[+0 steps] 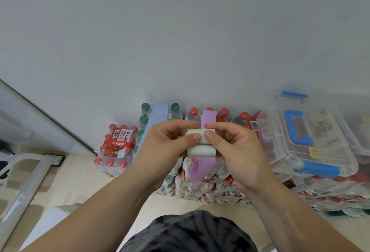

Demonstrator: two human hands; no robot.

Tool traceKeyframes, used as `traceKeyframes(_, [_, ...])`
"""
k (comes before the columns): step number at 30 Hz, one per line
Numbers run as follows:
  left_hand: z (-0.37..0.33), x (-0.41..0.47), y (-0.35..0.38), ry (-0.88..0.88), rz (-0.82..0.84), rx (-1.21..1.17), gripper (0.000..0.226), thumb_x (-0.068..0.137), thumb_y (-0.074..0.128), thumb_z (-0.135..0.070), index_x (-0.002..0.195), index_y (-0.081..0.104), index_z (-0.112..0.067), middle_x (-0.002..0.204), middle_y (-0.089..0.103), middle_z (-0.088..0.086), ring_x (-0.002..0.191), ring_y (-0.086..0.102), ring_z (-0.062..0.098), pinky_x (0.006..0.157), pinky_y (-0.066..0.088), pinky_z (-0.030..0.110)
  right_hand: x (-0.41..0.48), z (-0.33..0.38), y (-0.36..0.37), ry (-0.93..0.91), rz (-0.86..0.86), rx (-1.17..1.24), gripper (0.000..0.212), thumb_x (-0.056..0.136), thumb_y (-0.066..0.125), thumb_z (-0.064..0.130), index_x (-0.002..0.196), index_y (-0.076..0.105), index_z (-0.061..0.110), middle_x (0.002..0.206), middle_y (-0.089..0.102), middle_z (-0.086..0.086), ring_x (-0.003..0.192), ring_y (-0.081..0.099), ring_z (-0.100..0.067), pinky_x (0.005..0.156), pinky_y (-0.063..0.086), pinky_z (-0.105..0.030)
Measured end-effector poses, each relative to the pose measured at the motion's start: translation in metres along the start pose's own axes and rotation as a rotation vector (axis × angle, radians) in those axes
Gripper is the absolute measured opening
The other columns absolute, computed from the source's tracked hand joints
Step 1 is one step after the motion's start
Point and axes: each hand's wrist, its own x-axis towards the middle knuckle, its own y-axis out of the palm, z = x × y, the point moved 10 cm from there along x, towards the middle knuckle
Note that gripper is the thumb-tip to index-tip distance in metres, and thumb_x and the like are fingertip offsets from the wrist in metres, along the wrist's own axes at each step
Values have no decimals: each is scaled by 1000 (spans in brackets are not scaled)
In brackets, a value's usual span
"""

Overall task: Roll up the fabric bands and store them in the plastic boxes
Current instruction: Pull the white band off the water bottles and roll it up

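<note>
Left hand point(168, 141) and right hand point(236, 147) pinch the white band roll point(200, 151) between thumbs and fingers, so it cannot unwind; a pink band point(197, 169) hangs below, perhaps unrolled. The plastic box point(312, 137) stands near, at right.

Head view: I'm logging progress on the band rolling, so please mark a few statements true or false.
1. The left hand and right hand both hold the white band. True.
2. The pink band is rolled up. False: it lies unrolled across the bottle packs.
3. The plastic box has a blue handle. True.
4. The plastic box stands open. False: its lid is on.
5. Every bottle cap is red. False: some are green caps.
</note>
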Motion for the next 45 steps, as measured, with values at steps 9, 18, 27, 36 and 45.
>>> traceKeyframes(9, [1, 0, -1, -14, 5, 18, 18, 90, 70, -8, 107, 75, -10, 95, 78, 11, 86, 76, 27, 68, 61, 31, -3, 5, 4, -19, 25, 26, 21, 89, 72, 7, 97, 77, 26, 96, 77, -6, 91, 76, -22, 75, 63, -31])
traceKeyframes(18, [3, -1, -1, 15, -16, 35, 22, 86, 72, -1, 106, 75, -10, 98, 75, 16, 89, 75, 30, 73, 62, 36, -1, 0, -1, 23, 28, -6, 16, 93, 67, 13, 106, 75, 10, 91, 78, -2, 72, 76, -24, 62, 59, -26])
traceKeyframes(27, [-1, 1, 1, 11, -4, 75, 13, 90, 71, -9, 102, 75, -9, 92, 76, 16, 82, 75, 33, 69, 63, 40, -5, 2, 3, -2, 59, 45, 19, 88, 70, 5, 102, 76, 15, 92, 77, -6, 76, 76, -23, 64, 59, -24])
traceKeyframes(36, [-3, 0, 13, 95, 13, 26, 18, 74, 80, 0, 89, 74, -8, 96, 76, 18, 95, 72, 39, 89, 59, 52, -8, 6, -12, -17, 6, -18, 25, 79, 75, 22, 104, 75, 23, 86, 77, -6, 71, 75, -21, 66, 60, -28])
traceKeyframes(45, [0, 7, 108, 55, 371, 231, 26, 85, 72, 3, 109, 74, -7, 98, 78, 10, 92, 75, 24, 84, 58, 33, -33, 42, -82, -233, 95, -315, 38, 85, 78, 5, 114, 75, 30, 99, 73, 1, 88, 73, -20, 77, 61, -28])
